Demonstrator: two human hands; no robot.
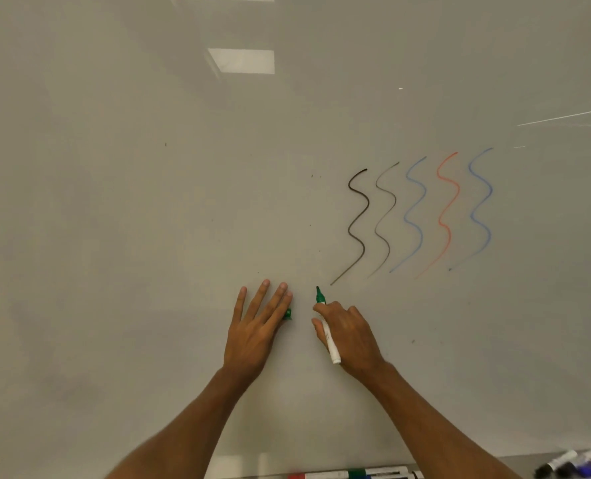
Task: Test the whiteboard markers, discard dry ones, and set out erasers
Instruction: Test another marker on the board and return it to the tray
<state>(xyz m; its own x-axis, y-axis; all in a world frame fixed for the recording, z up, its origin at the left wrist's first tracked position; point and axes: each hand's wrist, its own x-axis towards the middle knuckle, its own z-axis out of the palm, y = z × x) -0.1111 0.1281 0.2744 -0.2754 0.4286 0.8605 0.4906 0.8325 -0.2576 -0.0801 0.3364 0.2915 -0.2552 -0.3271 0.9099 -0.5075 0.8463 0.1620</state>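
My right hand grips an uncapped green marker with a white barrel, its tip pointing up and close to the whiteboard, just left of the lower end of the black line. My left hand lies flat against the board with straight fingers, and the green cap sticks out from under them. Several wavy test lines in black, thin dark, blue, red and blue run down the board to the upper right of my hands.
Along the bottom edge, the ledge holds red and green capped markers. At the bottom right lie several more markers with black, blue and red caps. Ceiling lights reflect in the board's upper part.
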